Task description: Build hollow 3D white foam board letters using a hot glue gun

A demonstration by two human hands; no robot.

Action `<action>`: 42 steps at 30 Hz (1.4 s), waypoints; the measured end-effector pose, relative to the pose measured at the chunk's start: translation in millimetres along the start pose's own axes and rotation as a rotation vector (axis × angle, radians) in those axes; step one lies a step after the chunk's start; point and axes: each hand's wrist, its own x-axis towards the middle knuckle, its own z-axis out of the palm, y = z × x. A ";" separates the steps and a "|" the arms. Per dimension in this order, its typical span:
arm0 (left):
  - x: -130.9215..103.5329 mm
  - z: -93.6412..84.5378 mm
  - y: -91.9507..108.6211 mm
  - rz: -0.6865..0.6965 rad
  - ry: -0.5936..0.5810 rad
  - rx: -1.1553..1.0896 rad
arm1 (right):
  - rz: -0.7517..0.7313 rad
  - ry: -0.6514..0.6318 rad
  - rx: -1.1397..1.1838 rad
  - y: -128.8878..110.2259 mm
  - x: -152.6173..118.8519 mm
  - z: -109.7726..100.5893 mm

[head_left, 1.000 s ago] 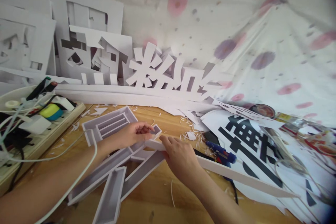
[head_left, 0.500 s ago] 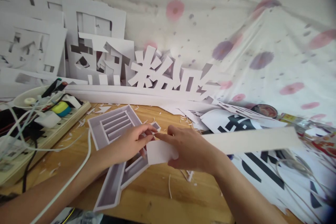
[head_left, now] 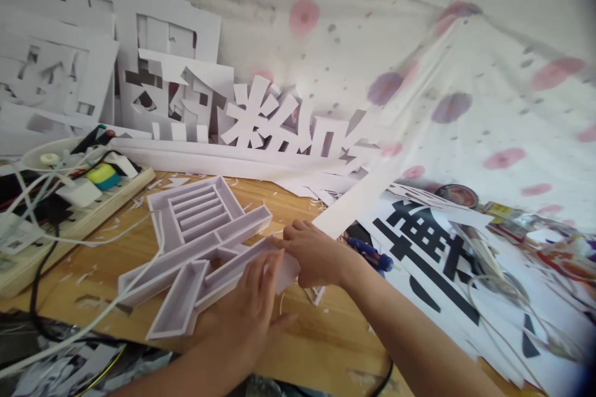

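A white walled character shape [head_left: 162, 267] with hollow channels lies on the wooden table, left of centre. My right hand [head_left: 319, 254] is closed round a long white strip [head_left: 358, 198], which slants up to the right from it. The strip's near end passes under the fingers beside the shape's right edge. My left hand [head_left: 254, 304] is at the shape's lower right with its fingers extended, slightly blurred, close to the strip's near end. Whether its fingertips touch the strip cannot be made out.
A power strip with cables [head_left: 107, 198] sits at the left, and a white cable crosses over the shape. Cut-out white boards [head_left: 167, 74] stand behind. A blue glue gun [head_left: 370, 254] and printed sheets [head_left: 428, 254] lie at the right. Scraps dot the table [head_left: 326, 347].
My left hand has moved down and toward me, its fingers straightening and uncovering the shape's middle. The strip has swung from nearly level to a steep upward slant. The view has shifted slightly.
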 end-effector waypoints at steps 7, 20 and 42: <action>-14.2 25.9 -3.7 0.050 0.041 0.045 | -0.040 0.038 0.012 1.8 -9.8 19.3; 8.5 7.0 -46.1 -0.154 -0.188 -0.214 | -0.144 0.122 0.314 13.0 -4.4 35.3; -6.7 23.9 -47.2 -0.107 -0.075 -0.030 | 0.590 0.272 -0.091 17.7 -62.4 123.2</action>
